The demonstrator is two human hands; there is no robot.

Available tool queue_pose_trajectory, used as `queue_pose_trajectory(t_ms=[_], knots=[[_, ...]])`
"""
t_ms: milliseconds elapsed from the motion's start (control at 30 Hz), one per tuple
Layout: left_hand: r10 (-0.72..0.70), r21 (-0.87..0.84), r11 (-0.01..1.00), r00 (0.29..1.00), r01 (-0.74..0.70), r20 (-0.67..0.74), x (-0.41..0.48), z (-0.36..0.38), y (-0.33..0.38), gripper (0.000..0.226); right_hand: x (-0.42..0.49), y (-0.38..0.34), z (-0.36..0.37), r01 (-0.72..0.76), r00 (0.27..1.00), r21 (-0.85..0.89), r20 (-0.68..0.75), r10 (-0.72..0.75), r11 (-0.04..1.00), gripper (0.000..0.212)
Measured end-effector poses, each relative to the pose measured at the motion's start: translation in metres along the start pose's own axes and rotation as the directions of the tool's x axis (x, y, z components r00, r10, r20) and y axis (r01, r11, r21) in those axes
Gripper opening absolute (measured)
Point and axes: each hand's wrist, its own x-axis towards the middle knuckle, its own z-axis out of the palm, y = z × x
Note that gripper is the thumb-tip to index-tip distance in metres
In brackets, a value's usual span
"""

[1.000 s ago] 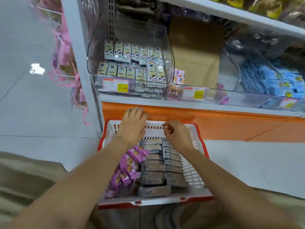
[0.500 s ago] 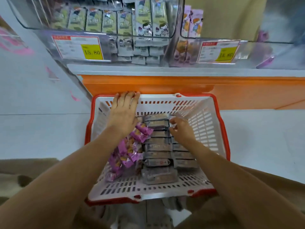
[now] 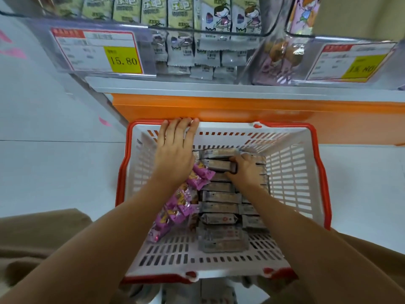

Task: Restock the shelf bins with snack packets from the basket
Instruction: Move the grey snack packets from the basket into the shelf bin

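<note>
Hands in the basket, right one closed on a grey packet

We look straight down into the basket (image 3: 321, 172), white with a red rim. Its far edge sits just beside the orange shelf base (image 3: 241, 108). Pale floor (image 3: 54, 119) lies open past the left and right rims. Inside, bare slotted bottom shows along the near edge, and there is free room along both the left and right walls.

Our left hand (image 3: 175, 154) lies flat with fingers straight and together. The fingertips rest on the far rim near the far left corner, and the hand holds nothing.

Our right hand (image 3: 246, 170) is down in the far middle of the basket. Its fingers curl over the right end of one grey packet (image 3: 220, 166), with the thumb at that packet's end. This packet lies crosswise at the far end of the grey packets (image 3: 219, 207), which are stacked in rows running from the far wall toward the near edge. Beside them on the left, pink packets (image 3: 182, 200) lie loose in a slanting heap, and the top one touches our left wrist.

Above the orange base, the left bin (image 3: 271, 29) is clear plastic packed with green and white packets, and a price label (image 3: 98, 51) sits on its front. The right bin (image 3: 293, 35) holds a few pink ones behind a second label (image 3: 348, 62).
</note>
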Motion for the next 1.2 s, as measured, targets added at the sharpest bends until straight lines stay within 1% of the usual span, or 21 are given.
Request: queue_pose_trajectory(t_ms=[100,200,300,400,467,533,600,633,700,767,800,867,900,933,1000,1067,1133,1200], knots=[[-0.002,-0.003,1.000,1.000,0.002,0.022,0.000,-0.001,0.001,0.086,-0.002,-0.001,0.004,0.021,1.000,-0.059,0.007,-0.020,0.998,0.049],[-0.006,-0.006,1.000,0.999,0.006,0.035,0.000,-0.002,0.001,0.086,-0.007,-0.004,0.002,0.038,0.999,-0.041,-0.035,-0.040,0.998,0.042],[-0.005,-0.012,1.000,0.999,0.006,0.051,-0.001,-0.007,0.002,0.082,-0.016,-0.008,-0.007,0.096,0.991,0.107,-0.100,-0.085,0.990,0.032],[-0.015,-0.064,0.998,0.998,0.019,0.065,-0.002,-0.014,0.005,0.077,-0.024,-0.016,-0.023,0.085,0.992,0.269,-0.114,-0.056,0.959,0.034],[-0.036,-0.158,0.986,0.997,0.046,0.065,-0.002,-0.018,0.006,0.077,-0.030,-0.021,-0.037,0.103,0.987,0.333,-0.153,-0.054,0.937,0.034],[-0.046,-0.275,0.959,0.997,0.062,0.066,-0.004,-0.023,0.008,0.075,-0.036,-0.028,-0.052,0.136,0.981,0.432,-0.188,-0.058,0.891,0.032],[-0.038,-0.375,0.925,0.995,0.068,0.087,-0.006,-0.029,0.012,0.067,-0.045,-0.037,-0.069,0.170,0.975,0.531,-0.214,-0.062,0.830,0.028],[-0.040,-0.447,0.889,0.990,0.096,0.134,-0.007,-0.034,0.014,0.061,-0.051,-0.043,-0.078,0.188,0.972,0.571,-0.223,-0.069,0.799,0.026],[-0.035,-0.631,0.743,0.954,0.225,0.299,-0.008,-0.046,0.020,0.052,-0.063,-0.056,-0.095,0.232,0.965,0.627,-0.242,-0.097,0.744,0.027],[-0.001,-0.729,0.594,0.907,0.340,0.422,-0.009,-0.062,0.026,0.043,-0.075,-0.071,-0.111,0.308,0.944,0.652,-0.299,-0.138,0.693,0.027],[0.022,-0.769,0.528,0.899,0.360,0.437,-0.010,-0.070,0.029,0.037,-0.081,-0.078,-0.117,0.343,0.931,0.669,-0.336,-0.144,0.659,0.026],[0.044,-0.843,0.413,0.917,0.344,0.396,-0.010,-0.087,0.033,0.021,-0.091,-0.089,-0.128,0.397,0.907,0.695,-0.397,-0.140,0.599,0.030],[0.033,-0.866,0.358,0.922,0.349,0.385,-0.011,-0.097,0.035,0.017,-0.097,-0.094,-0.133,0.417,0.898,0.698,-0.414,-0.147,0.582,0.034],[0.013,-0.883,0.288,0.921,0.370,0.390,-0.012,-0.106,0.036,0.015,-0.102,-0.098,-0.137,0.436,0.891,0.695,-0.422,-0.166,0.572,0.040],[-0.030,-0.896,0.157,0.909,0.415,0.416,-0.012,-0.120,0.034,0.018,-0.114,-0.105,-0.142,0.468,0.879,0.664,-0.415,-0.232,0.584,0.046],[-0.032,-0.916,0.052,0.917,0.399,0.397,-0.013,-0.132,0.033,0.023,-0.125,-0.111,-0.144,0.516,0.854,0.602,-0.419,-0.308,0.610,0.044],[-0.020,-0.934,0.000,0.934,0.357,0.357,-0.014,-0.145,0.031,0.023,-0.136,-0.120,-0.145,0.558,0.826,0.545,-0.440,-0.353,0.625,0.038],[-0.026,-0.942,0.028,0.942,0.336,0.335,-0.015,-0.157,0.030,0.025,-0.145,-0.130,-0.149,0.591,0.800,0.516,-0.476,-0.366,0.620,0.032]])
